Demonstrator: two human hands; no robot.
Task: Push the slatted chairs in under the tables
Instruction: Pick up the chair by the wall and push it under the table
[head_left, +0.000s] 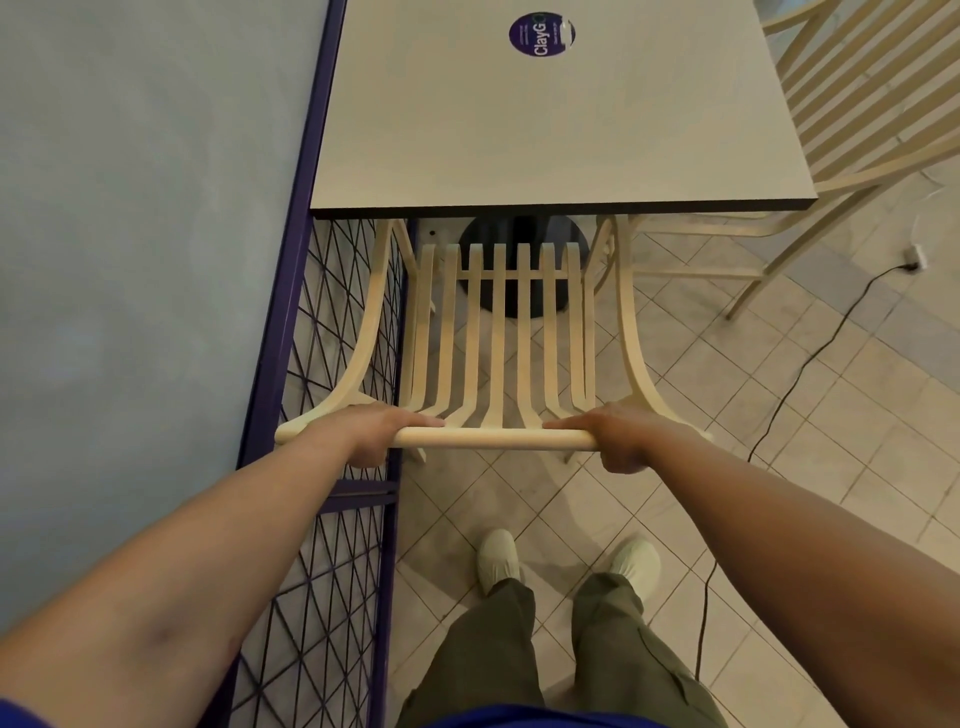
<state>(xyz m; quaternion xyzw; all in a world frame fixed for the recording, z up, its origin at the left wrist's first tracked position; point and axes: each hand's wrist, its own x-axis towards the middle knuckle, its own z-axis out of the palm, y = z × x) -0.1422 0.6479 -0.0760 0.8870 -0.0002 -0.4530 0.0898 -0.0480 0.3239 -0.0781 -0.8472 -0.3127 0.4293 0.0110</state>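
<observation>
Gripping the chair rail (493, 438): left hand (371, 434); right hand (626, 436).

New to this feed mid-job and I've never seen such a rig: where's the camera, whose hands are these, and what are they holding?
No machine here: a person wears one camera on the head, looking down past their arms. The left hand and right hand both grip the top rail of a slatted chair, its front under the table edge. A round purple sticker sits on the tabletop. A second slatted chair stands to the right, a purple mesh fence to the left.
</observation>
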